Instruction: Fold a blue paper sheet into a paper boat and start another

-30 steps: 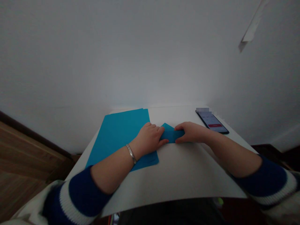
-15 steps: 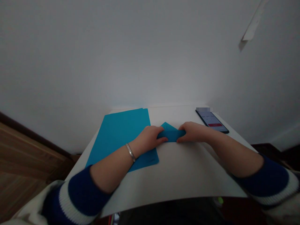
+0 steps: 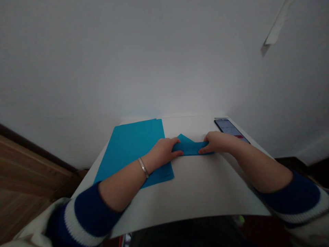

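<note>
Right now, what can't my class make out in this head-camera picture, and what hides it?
All in the head view:
- Folded blue paper: ends partly hidden by the left hand and right hand.
- Large blue paper: partly behind the left forearm.
- Phone: lower part behind the right forearm; digits blurred.
- White strip: upper end cut off by the top edge.

With forearms (image 3: 123, 183) angled inward, left hand (image 3: 164, 151) and right hand (image 3: 217, 142) pinch between thumbs (image 3: 178, 153) and fingers (image 3: 175, 140).

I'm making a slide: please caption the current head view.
Left hand and right hand grip a folded blue paper on a white table, near blue sheets and a phone.
</note>
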